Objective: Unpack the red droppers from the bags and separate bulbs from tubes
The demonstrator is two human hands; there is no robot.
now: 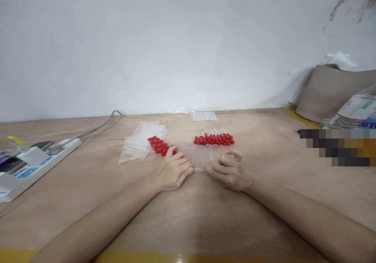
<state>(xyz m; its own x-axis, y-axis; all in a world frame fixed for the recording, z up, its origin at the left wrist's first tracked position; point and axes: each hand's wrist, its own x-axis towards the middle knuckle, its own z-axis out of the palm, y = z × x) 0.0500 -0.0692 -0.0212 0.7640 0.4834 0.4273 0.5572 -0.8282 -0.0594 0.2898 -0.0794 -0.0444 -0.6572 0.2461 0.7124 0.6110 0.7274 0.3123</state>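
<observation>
- My left hand (176,170) curls at the left end of the clear tubes (197,156); I can't tell whether it pinches any.
- My right hand (230,172) bends at their right, fingers slightly parted, grip unclear.
- Red pieces (160,146) lie past my left hand, by plastic bags (140,138).
- Red-tipped sticks (207,139) lie beyond the tubes.

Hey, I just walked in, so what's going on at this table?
A person has both hands at a row of clear tubes lying side by side: the left hand at the left end, the right hand at the right. Just beyond lie red-capped clear tubes, red ends toward the person. Loose red caps are heaped by the left hand, next to flat clear plastic bags.
</observation>
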